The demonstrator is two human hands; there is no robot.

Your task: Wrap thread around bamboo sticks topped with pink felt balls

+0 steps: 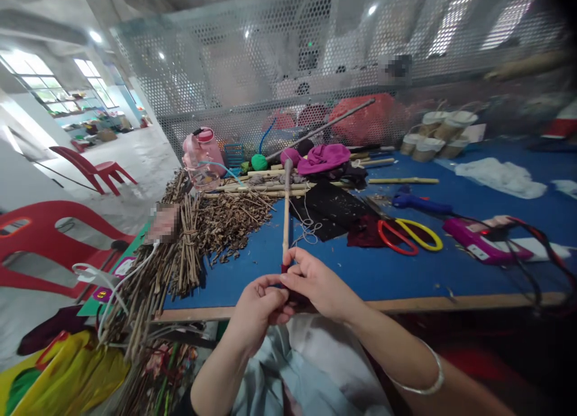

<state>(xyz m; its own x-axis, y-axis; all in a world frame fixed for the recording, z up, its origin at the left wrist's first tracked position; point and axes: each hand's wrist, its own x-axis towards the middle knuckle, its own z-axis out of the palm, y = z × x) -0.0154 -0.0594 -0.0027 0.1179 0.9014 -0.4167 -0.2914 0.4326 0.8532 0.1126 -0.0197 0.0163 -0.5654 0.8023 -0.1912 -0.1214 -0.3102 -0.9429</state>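
A thin bamboo stick (286,220) points away from me over the table's front edge, its far end wrapped in something greyish. My right hand (322,284) is closed around its near end, where a dark red strip of cloth (284,269) shows at the fingertips. My left hand (259,308) meets it from below, fingers curled and pinching close to the same spot. What the left fingers grip is mostly hidden, though dark red material shows between the hands. Loose pale string (311,226) lies beyond them, beside black cloth (322,211).
Bundled dry stems (192,247) and short broken pieces (238,220) cover the table's left. To the right lie scissors (419,234) with red and yellow handles, a blue-handled tool (421,202) and a purple corded device (482,241). A perforated metal screen (270,61) stands behind.
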